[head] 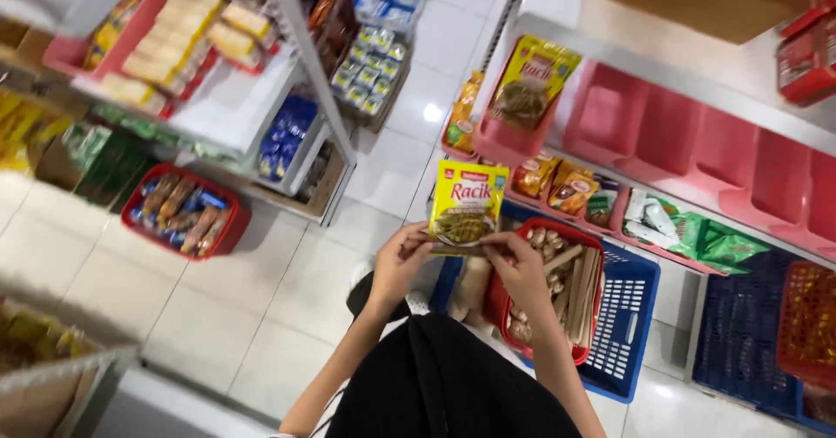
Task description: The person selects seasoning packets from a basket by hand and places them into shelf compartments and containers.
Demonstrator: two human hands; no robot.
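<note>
I hold a yellow seasoning sachet (468,203) up by its bottom edge with both hands. My left hand (401,259) pinches its lower left corner and my right hand (520,264) pinches its lower right. The packet sits in front of a white shelf with pink bins; one pink bin (514,138) holds matching yellow sachets (531,77). Below my hands a red basket (557,229) of mixed packets rests in a blue basket (623,316) on the floor.
Empty pink bins (697,142) line the right shelf, with green packets (697,233) below. A red basket of snacks (178,207) stands on the white tiled floor by the left shelving. More blue and red baskets (766,333) stand at right.
</note>
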